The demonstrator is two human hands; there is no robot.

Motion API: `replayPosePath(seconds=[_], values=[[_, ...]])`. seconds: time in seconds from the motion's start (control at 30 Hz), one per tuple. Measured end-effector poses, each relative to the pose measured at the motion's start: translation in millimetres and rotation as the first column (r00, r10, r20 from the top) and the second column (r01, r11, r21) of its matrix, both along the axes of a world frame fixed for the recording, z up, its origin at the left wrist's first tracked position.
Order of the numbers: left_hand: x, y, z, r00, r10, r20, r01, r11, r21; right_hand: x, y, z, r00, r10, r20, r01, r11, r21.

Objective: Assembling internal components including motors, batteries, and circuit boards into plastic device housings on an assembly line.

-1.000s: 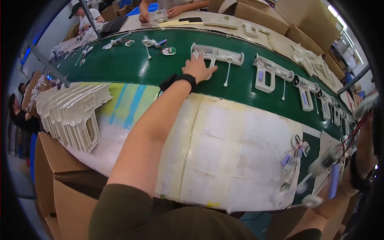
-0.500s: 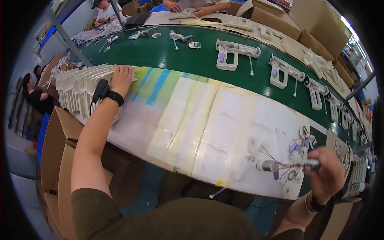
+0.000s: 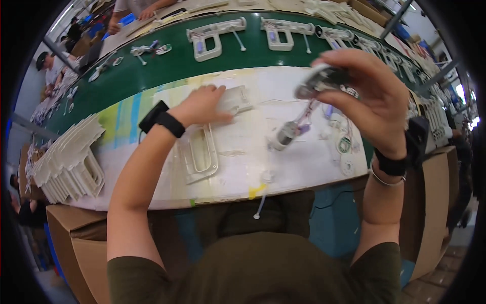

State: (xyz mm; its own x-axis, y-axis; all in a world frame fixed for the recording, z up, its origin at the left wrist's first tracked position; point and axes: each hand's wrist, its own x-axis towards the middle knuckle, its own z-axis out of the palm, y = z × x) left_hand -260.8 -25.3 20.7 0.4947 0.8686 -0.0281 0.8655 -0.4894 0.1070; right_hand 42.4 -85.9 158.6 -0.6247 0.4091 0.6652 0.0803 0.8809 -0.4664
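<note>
My left hand grips the upper part of a white plastic shell half, lying on the white-covered work board. The shell has a looped handle pointing toward me, and its open end shows past my fingers. Raised over the right of the board, my right hand is closed on a small grey-and-white part, blurred by motion. Thin wires run down from it to a dangling silver-and-white cylindrical motor. Below the right hand lie loose wired parts, among them a green round circuit board.
A stack of white shell halves stands at the board's left end. Beyond, a green conveyor belt carries several shells fitted with parts. Cardboard boxes flank me. A thin white rod sticks out over the near edge. Co-workers sit across.
My left hand has moved from the stack to the board's middle, bringing a shell half. My right hand has risen and moved left with the wired parts. The view has turned right.
</note>
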Motion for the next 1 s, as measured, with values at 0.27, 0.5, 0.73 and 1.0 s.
replayPosePath(seconds=[0.27,0.5,0.73,1.0], values=[[66.0,-58.3,106.4,0.509,-0.107,0.854,0.314,0.947,-0.068,-38.9,10.2,-30.0,0.957,-0.257,-0.137,0.284,0.930,0.234],[74.6,-75.6,112.0,0.153,-0.087,0.984,0.005,0.996,0.087,-65.8,-39.4,-106.7,0.769,-0.458,-0.447,0.548,0.832,0.090],[66.1,-77.2,117.2,0.081,-0.159,0.984,-0.032,0.986,0.162,-100.1,-38.9,-111.7,0.743,-0.450,-0.495,-0.037,0.711,-0.702],[23.6,-84.7,96.0,-0.002,0.095,0.995,0.143,0.985,-0.094,-67.6,-34.7,-83.4,0.978,-0.157,-0.135,-0.019,0.582,-0.813]])
